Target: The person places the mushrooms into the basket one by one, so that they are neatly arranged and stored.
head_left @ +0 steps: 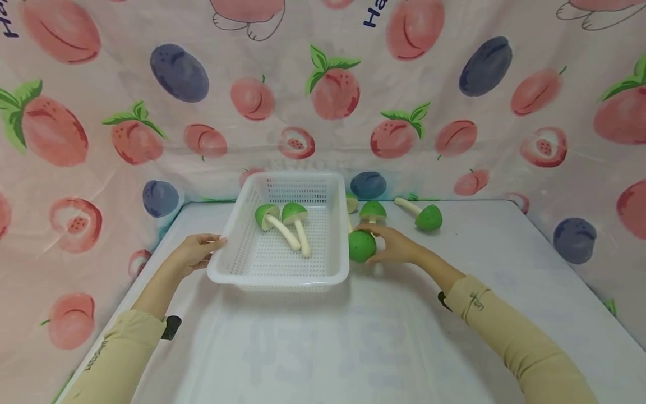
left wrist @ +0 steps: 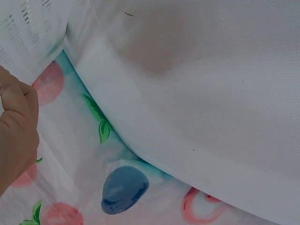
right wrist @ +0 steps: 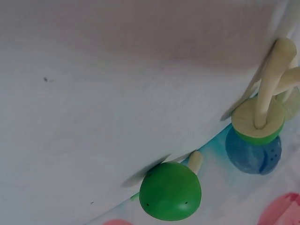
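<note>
My left hand (head_left: 195, 252) grips the left rim of a white plastic basket (head_left: 229, 279), thumb at the top edge. In the left wrist view that hand (left wrist: 18, 126) shows at the left edge, below the slotted basket wall (left wrist: 28, 28). Two toy mushrooms (head_left: 267, 216) with green caps and cream stems lie inside the basket. Just outside its right wall, my right hand (head_left: 396, 244) holds another green-capped mushroom (head_left: 361, 247) by its cap, finger and thumb on either side. The basket rim hides part of that mushroom. The right hand is not identifiable in the right wrist view.
Behind my right hand stands a cap-up mushroom (head_left: 373, 211), with another cap (head_left: 351, 203) partly behind the basket. Farther right a mushroom (head_left: 429, 217) lies on its side. The white table (head_left: 323, 348) meets a fruit-print cloth (head_left: 333, 134) at its back edge.
</note>
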Motion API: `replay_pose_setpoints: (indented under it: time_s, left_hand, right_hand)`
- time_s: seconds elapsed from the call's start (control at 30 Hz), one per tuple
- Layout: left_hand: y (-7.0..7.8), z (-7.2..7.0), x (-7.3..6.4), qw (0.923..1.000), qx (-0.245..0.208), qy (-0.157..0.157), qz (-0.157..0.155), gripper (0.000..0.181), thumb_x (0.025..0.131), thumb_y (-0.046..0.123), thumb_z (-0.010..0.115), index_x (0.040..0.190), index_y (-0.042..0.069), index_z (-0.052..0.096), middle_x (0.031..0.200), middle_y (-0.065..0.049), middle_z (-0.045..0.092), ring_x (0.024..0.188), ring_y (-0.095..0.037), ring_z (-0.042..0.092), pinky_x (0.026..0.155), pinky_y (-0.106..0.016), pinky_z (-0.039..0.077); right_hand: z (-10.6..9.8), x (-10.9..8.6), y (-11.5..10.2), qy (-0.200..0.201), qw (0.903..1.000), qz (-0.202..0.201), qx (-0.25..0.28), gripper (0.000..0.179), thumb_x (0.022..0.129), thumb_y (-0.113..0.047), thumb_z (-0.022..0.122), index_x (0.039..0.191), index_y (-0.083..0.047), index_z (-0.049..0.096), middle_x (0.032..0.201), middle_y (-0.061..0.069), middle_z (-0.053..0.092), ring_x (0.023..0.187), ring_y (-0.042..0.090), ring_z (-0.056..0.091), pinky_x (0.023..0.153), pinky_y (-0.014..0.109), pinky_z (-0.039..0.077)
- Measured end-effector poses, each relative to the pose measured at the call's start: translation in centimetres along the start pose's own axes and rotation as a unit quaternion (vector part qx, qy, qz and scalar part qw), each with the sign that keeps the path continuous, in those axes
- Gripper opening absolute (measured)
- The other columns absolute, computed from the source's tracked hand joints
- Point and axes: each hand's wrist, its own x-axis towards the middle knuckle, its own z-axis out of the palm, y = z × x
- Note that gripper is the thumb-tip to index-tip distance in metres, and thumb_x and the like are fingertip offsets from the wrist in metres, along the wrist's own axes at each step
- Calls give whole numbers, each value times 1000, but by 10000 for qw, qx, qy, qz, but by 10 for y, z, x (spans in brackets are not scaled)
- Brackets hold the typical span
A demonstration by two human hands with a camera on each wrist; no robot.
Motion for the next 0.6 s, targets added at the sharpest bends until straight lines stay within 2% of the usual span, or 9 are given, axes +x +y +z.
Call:
replay_pose_setpoints:
  time_s: [0.27,0.43,0.6]
  left_hand:
    - [0,1,-1,9999,-99,-34,10,63,96,33,54,139,-8,33,103,-3,55,77,-4,56,70,-19,53]
    - [1,1,-3,9999,-126,-48,3,63,96,32,53,139,-8,33,102,-2,56,76,-3,56,69,-20,54]
    - [3,1,-2,9999,-152,-50,-12,64,95,33,54,140,-8,32,103,-3,56,75,-3,57,70,-20,54]
  right_hand:
    - [-6,0,1,396,9975,-197,546,78,70,-11,83,136,-1,44,141,17,45,132,37,38,105,56,35]
    - [-7,-2,4,563,9963,-67,641,79,71,-11,82,138,-1,43,143,17,43,133,36,39,108,55,33]
    - [-14,-3,-1,922,9850,200,1448,75,75,-5,78,141,-3,41,144,18,40,134,35,37,112,49,28]
